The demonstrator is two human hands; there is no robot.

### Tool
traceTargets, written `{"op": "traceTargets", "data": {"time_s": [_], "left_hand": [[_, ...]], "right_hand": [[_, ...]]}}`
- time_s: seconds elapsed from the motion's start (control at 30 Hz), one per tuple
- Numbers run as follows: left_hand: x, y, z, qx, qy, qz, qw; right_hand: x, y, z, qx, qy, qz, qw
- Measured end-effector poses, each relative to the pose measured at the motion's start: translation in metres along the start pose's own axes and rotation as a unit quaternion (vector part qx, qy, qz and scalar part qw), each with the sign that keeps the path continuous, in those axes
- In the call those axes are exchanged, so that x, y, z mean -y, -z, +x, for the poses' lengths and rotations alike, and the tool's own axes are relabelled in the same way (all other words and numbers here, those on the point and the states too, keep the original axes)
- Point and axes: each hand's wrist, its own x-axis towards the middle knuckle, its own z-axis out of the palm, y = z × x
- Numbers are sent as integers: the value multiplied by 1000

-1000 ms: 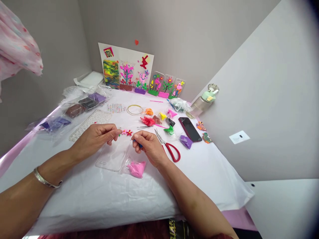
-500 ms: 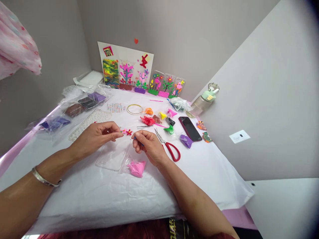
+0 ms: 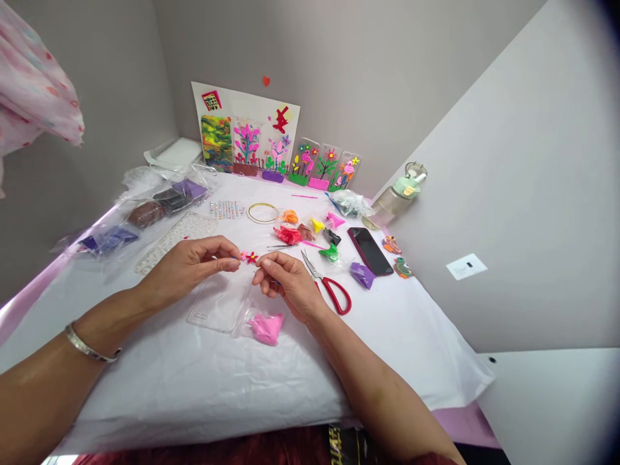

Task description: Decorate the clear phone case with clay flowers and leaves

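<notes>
My left hand (image 3: 206,259) is closed in a pinch over the far part of a clear phone case (image 3: 217,313). A small bit of blue clay shows at its fingertips. My right hand (image 3: 288,279) faces it from the right, fingers curled around a piece of blue clay (image 3: 277,283) that is mostly hidden. Between the two hands, close to the fingertips, a red clay flower (image 3: 252,258) with a yellow centre and a pink clay flower (image 3: 244,256) appear. The lower part of the case lies flat on the white sheet, with a bag of pink clay (image 3: 266,327) beside it.
Red-handled scissors (image 3: 334,294) lie right of my right hand, near a purple clay bag (image 3: 362,275) and a phone (image 3: 371,250). Several clay bags, tweezers (image 3: 283,247) and a gold ring (image 3: 262,212) lie beyond. A bottle (image 3: 394,197) stands at the back right.
My right fingertips have moved slightly and loosened, with the lower fingers less curled. A bit of blue now shows at my left fingertips. The objects on the table stay put.
</notes>
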Motion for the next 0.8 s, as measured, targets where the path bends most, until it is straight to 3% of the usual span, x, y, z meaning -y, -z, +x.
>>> {"op": "traceTargets", "data": {"time_s": [0.27,0.53,0.8], "left_hand": [[1,7,-2,-23,-22,100,994],[9,3,3,31,-37,41,998],[6,2,3,33,-31,96,994]], "right_hand": [[4,0,0,-28,4,-24,999],[1,2,2,-24,0,-5,1000],[1,2,0,-6,1,-11,1000]]}}
